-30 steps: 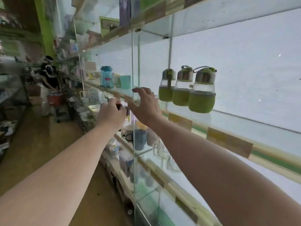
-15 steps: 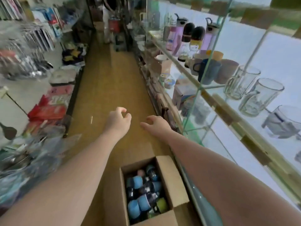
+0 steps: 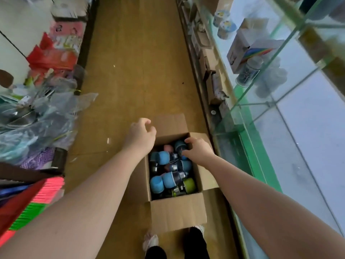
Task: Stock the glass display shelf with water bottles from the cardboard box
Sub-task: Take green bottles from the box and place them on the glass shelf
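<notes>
Stocking cycle, pick-up phase. The cardboard box [image 3: 177,210] stands open on the brown aisle floor [image 3: 134,71], its flaps folded outward, directly in front of the person's shoes [image 3: 150,241]. Inside the box lie the water bottles [image 3: 168,179], tumbled on their sides: most wear blue sleeves, one at the near right corner of the box is green, and one toward the far end looks pink.

The right hand [image 3: 198,151] reaches over the far right part of the box, fingers curled down among the bottles around a blue one; whether it has actually closed on that bottle cannot be told, since the fingertips are hidden. The left hand [image 3: 141,135] hovers over the far left rim of the box, fingers loosely curled, holding nothing.

The glass display shelf [image 3: 261,101] runs along the right of the box and rises beyond the top of the frame; its lower levels carry small cartons and cups. Wrapped goods crowd the aisle edge to the left of the box.

Judged step: fetching the next bottle or pair. The next move calls for a firm grip on a bottle, with the free hand likely taking a second, then a lift clear of the neighbouring bottles and a turn toward the shelf.
</notes>
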A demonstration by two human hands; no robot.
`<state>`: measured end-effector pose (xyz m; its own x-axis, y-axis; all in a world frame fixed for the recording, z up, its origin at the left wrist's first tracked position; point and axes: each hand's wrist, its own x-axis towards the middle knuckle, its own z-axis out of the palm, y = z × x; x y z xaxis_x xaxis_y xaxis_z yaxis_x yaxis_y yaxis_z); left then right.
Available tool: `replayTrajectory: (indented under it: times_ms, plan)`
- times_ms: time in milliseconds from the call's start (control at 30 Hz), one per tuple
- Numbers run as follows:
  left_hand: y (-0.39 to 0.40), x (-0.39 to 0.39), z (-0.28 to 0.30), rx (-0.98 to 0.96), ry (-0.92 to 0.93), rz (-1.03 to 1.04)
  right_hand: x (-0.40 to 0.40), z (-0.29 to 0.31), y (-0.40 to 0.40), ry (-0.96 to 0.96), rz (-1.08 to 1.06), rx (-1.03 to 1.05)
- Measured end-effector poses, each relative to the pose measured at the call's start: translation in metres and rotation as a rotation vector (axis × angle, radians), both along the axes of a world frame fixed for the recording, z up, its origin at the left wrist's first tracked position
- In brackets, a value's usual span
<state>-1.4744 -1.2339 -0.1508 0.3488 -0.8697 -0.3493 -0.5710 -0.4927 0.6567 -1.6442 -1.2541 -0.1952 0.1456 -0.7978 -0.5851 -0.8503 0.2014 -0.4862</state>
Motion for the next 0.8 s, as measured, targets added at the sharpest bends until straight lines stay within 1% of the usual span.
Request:
replayTrajectory:
  times_ms: [200,433,600,800]
  plan:
    - [-0.007,-0.002,-0.081,0.063,0.004,-0.015,-0.017,-0.11,0.015,0.099,0.036,0.175]
    - [-0.004,-0.023,-0.175,0.14,0.029,-0.085,-0.026,-0.213,0.026,0.149,0.091,0.311]
    - [0.001,-0.031,-0.243,0.208,0.059,-0.102,-0.03,-0.28,0.03,0.198,0.183,0.371]
    - [-0.001,-0.041,-0.314,0.246,0.081,-0.113,-0.037,-0.354,0.032,0.281,0.298,0.389]
